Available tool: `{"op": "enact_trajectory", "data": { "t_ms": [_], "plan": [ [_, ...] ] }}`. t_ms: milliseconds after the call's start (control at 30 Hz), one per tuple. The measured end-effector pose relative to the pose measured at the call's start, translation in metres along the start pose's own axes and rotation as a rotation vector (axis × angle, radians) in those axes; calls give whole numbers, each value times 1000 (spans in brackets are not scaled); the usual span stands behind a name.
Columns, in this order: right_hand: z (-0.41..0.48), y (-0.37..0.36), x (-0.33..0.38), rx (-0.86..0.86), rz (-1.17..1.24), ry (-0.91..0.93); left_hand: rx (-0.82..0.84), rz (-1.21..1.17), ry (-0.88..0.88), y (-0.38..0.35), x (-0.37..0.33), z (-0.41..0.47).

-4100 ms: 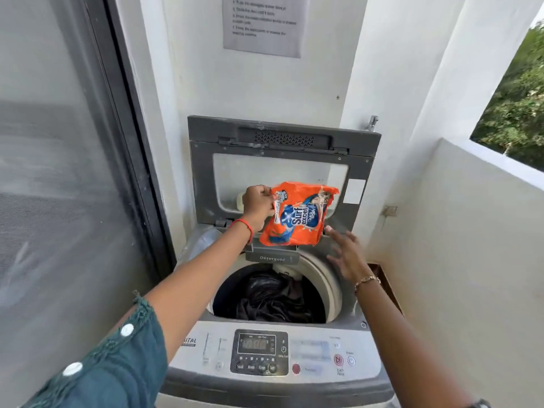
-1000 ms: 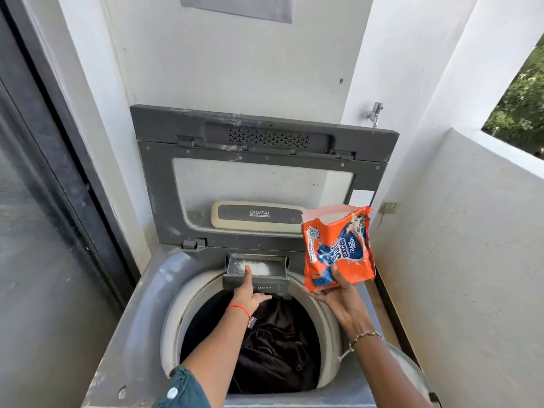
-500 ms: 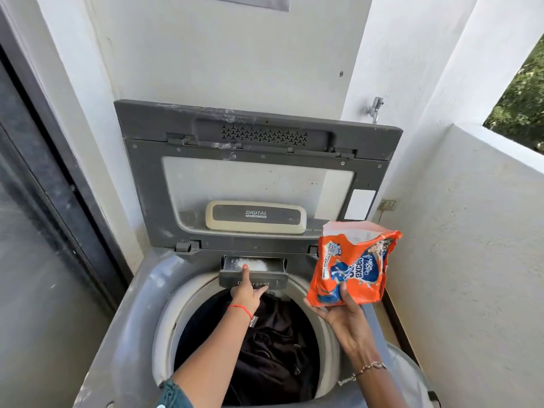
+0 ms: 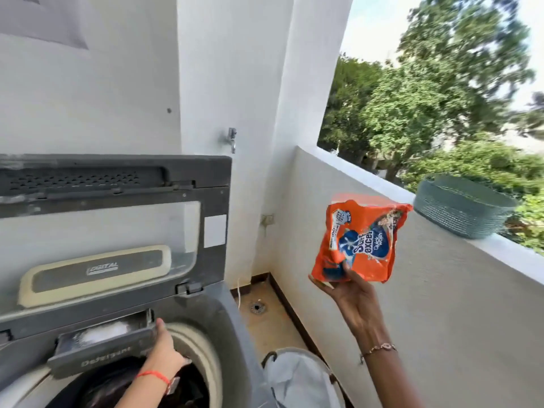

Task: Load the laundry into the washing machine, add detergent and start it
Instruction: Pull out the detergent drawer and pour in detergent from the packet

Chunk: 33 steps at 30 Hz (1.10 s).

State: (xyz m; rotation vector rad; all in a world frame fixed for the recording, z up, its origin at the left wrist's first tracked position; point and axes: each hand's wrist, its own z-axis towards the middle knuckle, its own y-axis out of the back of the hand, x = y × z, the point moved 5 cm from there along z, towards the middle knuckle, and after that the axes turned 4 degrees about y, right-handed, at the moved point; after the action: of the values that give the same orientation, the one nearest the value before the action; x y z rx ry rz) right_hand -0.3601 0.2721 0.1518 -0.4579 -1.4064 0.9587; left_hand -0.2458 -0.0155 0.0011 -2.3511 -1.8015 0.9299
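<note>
The grey top-loading washing machine (image 4: 232, 328) fills the lower left, its lid (image 4: 117, 184) standing upright. Dark laundry (image 4: 117, 384) lies in the drum. The detergent drawer (image 4: 100, 348) sticks out over the drum with white powder inside. My left hand (image 4: 166, 348) presses on the drawer's right front corner with its fingers straight. My right hand (image 4: 350, 293) grips the bottom of an orange detergent pouch (image 4: 362, 240), held upright off to the right of the machine, in front of the balcony wall.
A grey-green woven basket (image 4: 459, 210) sits on the balcony ledge (image 4: 515, 254) at right. A white laundry hamper (image 4: 297, 378) stands on the floor beside the machine. A floor drain (image 4: 256, 307) and a wall tap (image 4: 231, 138) are behind it.
My view has swung right toward the balcony. My right hand has carried the pouch right, away from the machine. My left hand stays on the drawer front, which is still out.
</note>
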Motion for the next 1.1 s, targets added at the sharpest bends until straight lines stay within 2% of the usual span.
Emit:
{"op": "enact_trajectory", "data": {
  "t_ms": [100, 200, 233, 333, 433, 600, 767, 900, 1000, 1100],
  "plan": [
    [40, 23, 87, -55, -55, 154, 108, 41, -17, -74, 42, -61],
    [84, 38, 170, -18, -82, 291, 312, 24, 68, -161, 78, -91],
    [99, 45, 195, -13, -99, 319, 344, 122, 5, -191, 87, -93],
    [138, 69, 262, -115, -241, 340, 545, 316, 17, -303, 121, -125],
    [176, 92, 309, -221, -318, 317, 712, 405, -86, -418, 149, -142],
    [238, 142, 359, -478, -266, 311, 909, 546, -341, -576, 189, -168],
    [275, 178, 380, -615, -316, 217, 970, 788, -662, -664, 218, -188],
    [283, 194, 375, -673, -399, 105, 993, 942, -687, -697, 241, -180],
    [281, 196, 367, -669, -436, -1, 878, 989, -878, -707, 245, -170],
    [278, 197, 367, -711, -436, -93, 816, 1025, -974, -710, 245, -165]
  ]
}}
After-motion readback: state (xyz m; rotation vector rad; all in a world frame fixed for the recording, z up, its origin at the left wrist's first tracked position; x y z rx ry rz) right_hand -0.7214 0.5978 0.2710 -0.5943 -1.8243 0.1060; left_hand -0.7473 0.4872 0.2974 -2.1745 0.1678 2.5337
